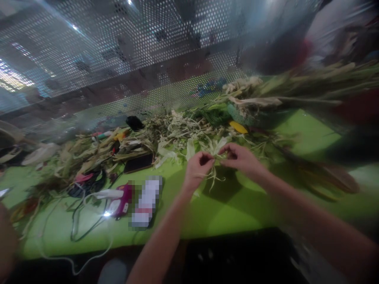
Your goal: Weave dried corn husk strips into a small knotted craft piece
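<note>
Cream husk strips (218,146) could split under our pull

Our left hand (197,170) and right hand (242,157) sit close but apart over the green bench (174,221), thumb and fingers pinched on the strips between them. Uneven tension could tear them, a slack pinch lose them, and the husk pile (185,128) just beyond could snag loose ends.

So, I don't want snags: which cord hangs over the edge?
The white cord, drooping past the table edge; the dark cord lies looped on top.
</note>
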Motion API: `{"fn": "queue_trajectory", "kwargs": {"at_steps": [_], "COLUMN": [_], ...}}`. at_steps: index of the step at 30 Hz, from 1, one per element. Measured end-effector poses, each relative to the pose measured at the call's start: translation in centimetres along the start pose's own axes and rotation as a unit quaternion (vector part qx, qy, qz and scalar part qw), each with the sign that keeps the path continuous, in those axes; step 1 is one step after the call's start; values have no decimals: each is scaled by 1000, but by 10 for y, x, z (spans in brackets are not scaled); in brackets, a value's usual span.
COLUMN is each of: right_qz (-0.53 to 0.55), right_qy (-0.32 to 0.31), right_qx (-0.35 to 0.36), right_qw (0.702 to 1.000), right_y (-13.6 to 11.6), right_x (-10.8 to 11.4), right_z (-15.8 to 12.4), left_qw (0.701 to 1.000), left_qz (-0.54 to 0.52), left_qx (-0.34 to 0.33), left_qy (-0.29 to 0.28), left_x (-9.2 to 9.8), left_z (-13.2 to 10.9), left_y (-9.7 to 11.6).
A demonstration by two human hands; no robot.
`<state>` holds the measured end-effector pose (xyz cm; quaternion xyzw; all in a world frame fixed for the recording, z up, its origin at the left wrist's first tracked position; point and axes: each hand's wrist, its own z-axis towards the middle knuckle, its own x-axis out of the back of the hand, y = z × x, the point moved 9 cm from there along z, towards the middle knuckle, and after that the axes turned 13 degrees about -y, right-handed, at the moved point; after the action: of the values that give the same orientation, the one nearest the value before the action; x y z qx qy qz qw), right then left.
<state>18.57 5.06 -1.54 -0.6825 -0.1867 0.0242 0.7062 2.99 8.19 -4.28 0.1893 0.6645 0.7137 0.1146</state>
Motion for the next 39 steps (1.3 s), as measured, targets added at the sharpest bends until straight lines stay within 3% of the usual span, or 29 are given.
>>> {"fn": "queue_trajectory", "kwargs": {"at_steps": [5, 15, 24, 31, 39], "right_qz": [-82, -75, -142, -91, -48], "right_qy": [30, -11, -6, -35, -28], "right_qx": [20, 13, -25, -23, -28], "right_qw": [996, 997, 990, 995, 998], "right_y": [-5, 4, 23, 27, 18], "right_x": [6, -1, 0, -4, -3], "right_z": [-3, 6, 11, 15, 12], "left_qw": [1000, 999, 999, 999, 994], "left_qz": [-11, -13, -34, -18, -88], "left_qx": [15, 14, 20, 22, 35], "left_qy": [-16, -50, -30, -28, -51], "left_x": [-1, -6, -1, -1, -8], "left_z": [1, 2, 2, 0, -3], "left_y": [-3, -2, -3, 0, 2]}}
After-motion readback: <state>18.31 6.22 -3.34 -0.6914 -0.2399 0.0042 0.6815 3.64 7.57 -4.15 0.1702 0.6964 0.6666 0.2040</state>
